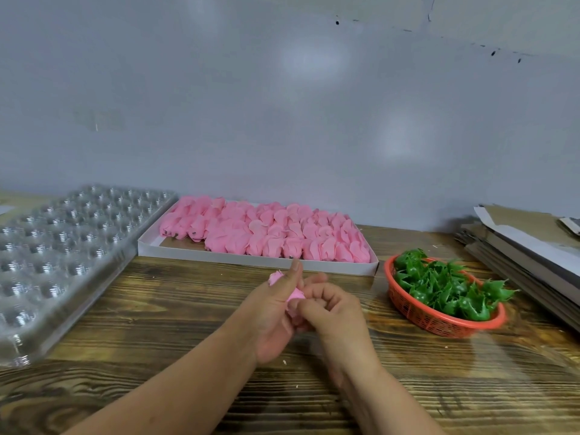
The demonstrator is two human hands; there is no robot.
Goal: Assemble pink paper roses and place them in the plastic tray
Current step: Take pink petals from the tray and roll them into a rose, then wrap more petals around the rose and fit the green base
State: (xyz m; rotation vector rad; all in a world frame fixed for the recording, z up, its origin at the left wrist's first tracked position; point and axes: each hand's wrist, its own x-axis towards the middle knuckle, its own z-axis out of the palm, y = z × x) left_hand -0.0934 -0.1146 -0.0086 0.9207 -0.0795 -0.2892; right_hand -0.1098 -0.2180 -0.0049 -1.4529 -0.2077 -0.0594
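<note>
Both hands meet over the middle of the wooden table around one pink paper rose (pixel 295 296). My left hand (pixel 276 309) grips the rose from the left, thumb raised along it. My right hand (pixel 332 309) has curled fingers pinching the rose's right side. Most of the rose is hidden between the fingers. A white shallow box (pixel 219 257) behind the hands holds several rows of pink rose heads (pixel 266 230). The clear plastic tray (pixel 62 246) with round cells lies at the left, its cells holding no roses.
An orange mesh basket (pixel 423 318) full of green plastic calyx pieces (pixel 445 287) stands at the right. Stacked flat cardboard (pixel 518 246) lies at the far right edge. A grey wall rises behind the table.
</note>
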